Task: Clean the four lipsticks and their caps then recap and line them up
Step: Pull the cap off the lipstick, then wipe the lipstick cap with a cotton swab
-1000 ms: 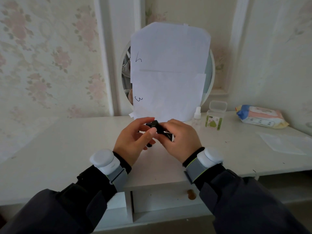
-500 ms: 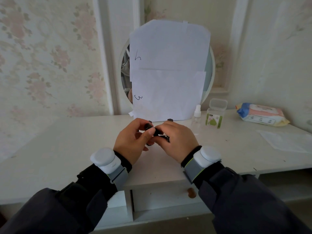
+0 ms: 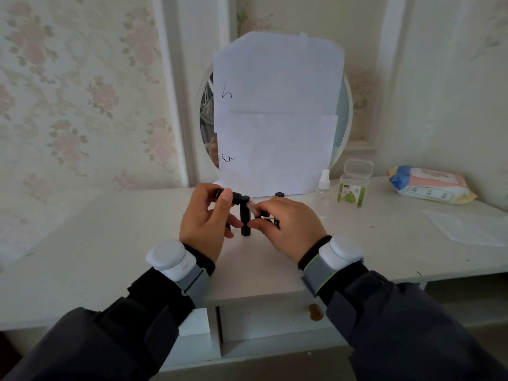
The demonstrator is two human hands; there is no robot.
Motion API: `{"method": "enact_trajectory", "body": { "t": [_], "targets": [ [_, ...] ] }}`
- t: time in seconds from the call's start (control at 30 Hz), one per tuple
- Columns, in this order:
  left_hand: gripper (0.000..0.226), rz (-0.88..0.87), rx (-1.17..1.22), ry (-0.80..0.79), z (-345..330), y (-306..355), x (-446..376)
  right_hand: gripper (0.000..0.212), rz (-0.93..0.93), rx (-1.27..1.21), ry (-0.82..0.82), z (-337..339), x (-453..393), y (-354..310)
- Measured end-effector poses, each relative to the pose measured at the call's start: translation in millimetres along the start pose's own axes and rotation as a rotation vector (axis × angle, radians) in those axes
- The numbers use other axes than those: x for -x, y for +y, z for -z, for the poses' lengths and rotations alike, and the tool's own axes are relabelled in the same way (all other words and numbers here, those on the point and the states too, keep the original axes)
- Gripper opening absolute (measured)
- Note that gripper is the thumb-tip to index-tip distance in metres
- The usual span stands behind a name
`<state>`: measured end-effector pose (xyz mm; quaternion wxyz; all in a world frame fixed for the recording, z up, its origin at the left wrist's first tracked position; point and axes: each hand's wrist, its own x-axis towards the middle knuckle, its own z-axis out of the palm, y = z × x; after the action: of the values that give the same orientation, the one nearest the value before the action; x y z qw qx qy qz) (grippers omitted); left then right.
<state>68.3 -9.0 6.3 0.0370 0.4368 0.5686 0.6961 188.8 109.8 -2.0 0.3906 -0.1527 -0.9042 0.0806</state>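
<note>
My left hand (image 3: 207, 222) pinches a black lipstick cap (image 3: 228, 195) between thumb and fingers, held level above the table. My right hand (image 3: 286, 226) grips the uncapped lipstick (image 3: 254, 209), its silver inner tube pointing up and left toward the cap; the two parts are apart. Between my hands a black capped lipstick (image 3: 245, 215) stands upright on the white dressing table (image 3: 110, 243). Another black lipstick top (image 3: 279, 194) shows behind my right hand, mostly hidden.
A round mirror (image 3: 342, 114) covered with white paper sheets stands at the back. A small spray bottle (image 3: 323, 188), a clear box (image 3: 353, 185), a wet-wipe pack (image 3: 428, 185) and a flat wipe (image 3: 467, 228) lie to the right. A drawer with a knob (image 3: 315, 312) sits below.
The cap has come off: my left hand moved left and up with it, and my right hand keeps the lipstick body. An upright lipstick shows between the hands.
</note>
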Motion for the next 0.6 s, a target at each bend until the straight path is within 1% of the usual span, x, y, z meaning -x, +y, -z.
{"method": "enact_trajectory", "body": {
  "t": [0.07, 0.13, 0.27, 0.37, 0.4, 0.5, 0.6],
  "targets": [
    [0.012, 0.012, -0.006, 0.034, 2, 0, 0, 0.027, -0.010, -0.009, 0.001, -1, 0, 0],
    [0.011, 0.038, -0.020, 0.033, 5, 0, 0, 0.026, -0.022, -0.029, 0.013, -1, 0, 1],
    [0.012, 0.017, -0.214, -0.046, 16, -1, 0, 0.015, -0.044, -0.081, 0.032, -1, 1, 1],
    [0.010, 0.003, -0.330, -0.081, 32, -3, 0, 0.014, -0.052, -0.107, 0.032, -3, 2, 1],
    [0.010, 0.002, -0.370, -0.097, 37, -4, 0, 0.015, -0.059, -0.112, 0.029, -3, 2, 2],
    [0.012, 0.029, -0.488, -0.176, 49, -9, -2, 0.029, -0.089, -0.124, 0.027, -4, 1, 2],
    [0.015, 0.071, -0.617, -0.247, 57, -15, -6, 0.027, -0.089, -0.136, -0.006, -7, 1, 3]
  ]
}}
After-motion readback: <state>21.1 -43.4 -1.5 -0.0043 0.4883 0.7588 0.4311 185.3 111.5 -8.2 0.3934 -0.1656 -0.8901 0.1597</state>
